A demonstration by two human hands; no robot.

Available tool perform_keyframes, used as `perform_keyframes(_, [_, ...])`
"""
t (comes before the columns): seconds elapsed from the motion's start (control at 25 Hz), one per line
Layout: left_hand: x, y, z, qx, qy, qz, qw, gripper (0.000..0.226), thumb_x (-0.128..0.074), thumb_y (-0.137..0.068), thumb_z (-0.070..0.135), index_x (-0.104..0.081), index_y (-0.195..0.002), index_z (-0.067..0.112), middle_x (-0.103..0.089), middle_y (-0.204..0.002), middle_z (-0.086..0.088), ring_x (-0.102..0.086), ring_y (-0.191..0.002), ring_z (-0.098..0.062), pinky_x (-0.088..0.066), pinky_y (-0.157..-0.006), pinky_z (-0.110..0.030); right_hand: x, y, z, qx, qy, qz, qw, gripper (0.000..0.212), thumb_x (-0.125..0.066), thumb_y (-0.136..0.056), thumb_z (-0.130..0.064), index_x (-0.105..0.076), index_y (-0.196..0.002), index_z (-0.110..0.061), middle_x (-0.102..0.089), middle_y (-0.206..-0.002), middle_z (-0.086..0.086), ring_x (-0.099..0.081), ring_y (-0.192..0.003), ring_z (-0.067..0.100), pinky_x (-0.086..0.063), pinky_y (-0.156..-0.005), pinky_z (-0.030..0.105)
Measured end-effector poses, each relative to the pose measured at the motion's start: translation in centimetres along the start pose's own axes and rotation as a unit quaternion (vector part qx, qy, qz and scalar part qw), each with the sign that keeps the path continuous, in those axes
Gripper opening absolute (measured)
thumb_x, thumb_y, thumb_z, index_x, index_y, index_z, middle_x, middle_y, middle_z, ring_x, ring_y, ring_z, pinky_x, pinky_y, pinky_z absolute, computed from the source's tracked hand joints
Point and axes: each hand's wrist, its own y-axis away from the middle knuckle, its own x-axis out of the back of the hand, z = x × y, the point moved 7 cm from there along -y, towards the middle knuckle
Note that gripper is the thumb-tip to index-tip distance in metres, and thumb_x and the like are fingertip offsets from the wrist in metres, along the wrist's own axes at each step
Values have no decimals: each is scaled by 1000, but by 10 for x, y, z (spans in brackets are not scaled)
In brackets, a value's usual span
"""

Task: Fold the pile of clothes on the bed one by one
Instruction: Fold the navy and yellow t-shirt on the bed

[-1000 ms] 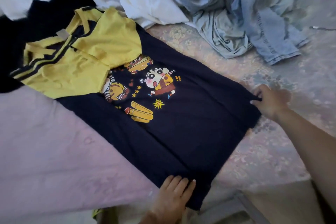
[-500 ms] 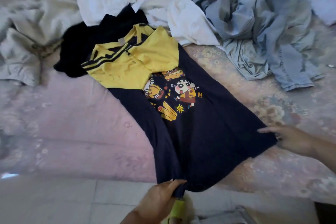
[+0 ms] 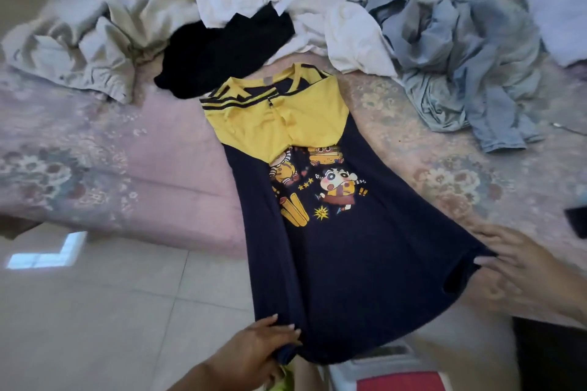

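Lying face up across the near edge of a bed [image 3: 133,174] with a pink floral cover is a navy T-shirt [image 3: 349,263] with yellow shoulders and a cartoon print on the chest. Its collar points toward the far side of the bed, its yellow sleeves are folded in over the chest, and its hem hangs past the mattress edge toward the viewer.

The left hand [image 3: 254,349], at the bottom of the view, grips the near left corner of the hem, fingers curled round the fabric. The right hand [image 3: 521,267], at the right edge and blurred, has its fingers at the right corner of the hem; whether it pinches the cloth or only presses on it cannot be told.

Beyond the T-shirt, unfolded clothes lie in a row along the bed: a beige garment [image 3: 95,41] at left, a black garment [image 3: 222,54] touching the shirt's collar, a white garment [image 3: 336,28] behind it, and crumpled pale blue denim [image 3: 460,54] at right. A tiled floor [image 3: 111,305] shows at lower left.
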Motion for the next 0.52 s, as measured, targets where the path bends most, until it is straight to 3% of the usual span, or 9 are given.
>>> perform_keyframes(0.08, [1, 22, -3, 94, 44, 46, 993, 46, -53, -90, 20, -51, -132, 38, -48, -127, 29, -31, -127, 14, -16, -104, 2, -2, 16, -31, 53, 26, -13, 998, 40, -46, -85, -70, -63, -111, -45, -46, -132, -36, -45, -125, -6, -39, -99, 20])
perform_keyframes(0.12, [-1, 32, -2, 129, 89, 48, 986, 43, -51, -94, 19, -52, -129, 45, -47, -124, 33, -32, -124, 16, -20, -101, 2, 0, 19, -47, 58, 58, 5, 997, 42, -39, -89, -68, -66, -108, -42, -47, -130, -37, -42, -125, -10, -35, -101, 19])
perform_keyframes(0.2, [-2, 41, 8, 171, 163, -2, 972, 39, -50, -97, 22, -57, -98, 61, -56, -92, 42, -50, -97, 20, -37, -87, -5, -5, 21, -83, 24, 14, -59, 998, 33, -42, -90, -63, -69, -95, -44, -58, -110, -41, -50, -111, -16, -38, -94, 13])
perform_keyframes(0.28, [17, 44, 9, 229, 273, 17, 934, 22, -49, -99, 27, -61, -88, 42, -63, -84, 29, -58, -84, 7, -45, -82, -16, -1, 4, -107, 3, -53, -52, 997, 20, -55, -92, -42, -72, -89, -32, -70, -94, -23, -62, -89, -7, -45, -77, 9])
perform_keyframes(0.36, [44, 36, -8, 268, 363, 80, 889, 17, -48, -100, 23, -65, -97, 25, -70, -95, 11, -64, -95, -5, -49, -88, -21, 9, -25, -95, -87, -229, -7, 970, 33, -58, -91, -40, -72, -91, -11, -73, -91, 2, -66, -81, 8, -45, -67, 9])
perform_keyframes(0.44, [82, 19, -43, 289, 425, 162, 842, 17, -47, -100, 18, -64, -104, 17, -70, -103, 2, -65, -101, -13, -51, -87, -21, 28, -65, -83, -156, -320, 73, 932, 39, -52, -93, -37, -69, -96, -1, -70, -102, 17, -64, -78, 18, -45, -67, 14])
perform_keyframes(0.52, [128, -3, -84, 304, 448, 247, 804, 15, -49, -99, 18, -63, -104, 18, -69, -103, 0, -63, -101, -17, -52, -85, -24, 39, -116, -76, -189, -405, 122, 886, 38, -55, -92, -40, -67, -100, -5, -67, -110, 17, -63, -87, 18, -47, -77, 23])
